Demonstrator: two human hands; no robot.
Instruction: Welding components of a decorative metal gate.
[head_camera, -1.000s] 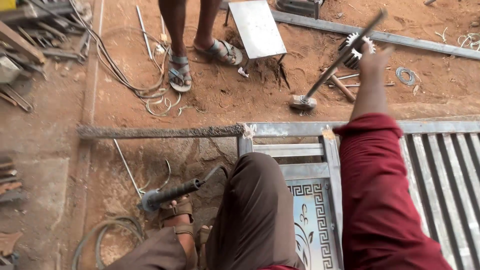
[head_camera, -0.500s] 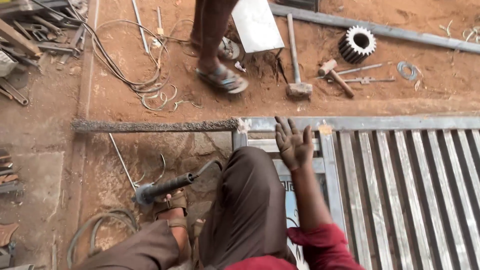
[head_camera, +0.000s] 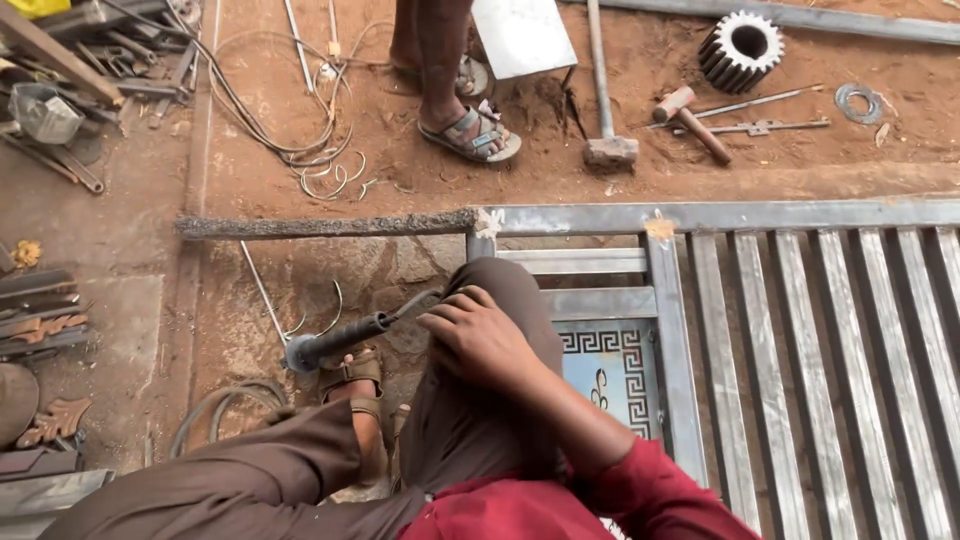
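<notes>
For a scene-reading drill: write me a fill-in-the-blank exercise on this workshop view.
1. The right hand rests on the person's ____.
2. The black-handled tool lies beside a foot in a ____.
3. The toothed metal gear lies on the red ____.
4. The sledgehammer lies beyond the grey metal ____, on its far side.

Missing words: knee; sandal; dirt; gate

Open-air metalwork yard: steel gate (head_camera: 800, 330), hammer (head_camera: 605, 90)

Bare reddish-brown dirt floor (head_camera: 820, 165) in flat daylight; a grey concrete strip (head_camera: 120, 230) runs at nine o'clock, with piled rusty scrap metal (head_camera: 70, 60) at ten o'clock.
</notes>
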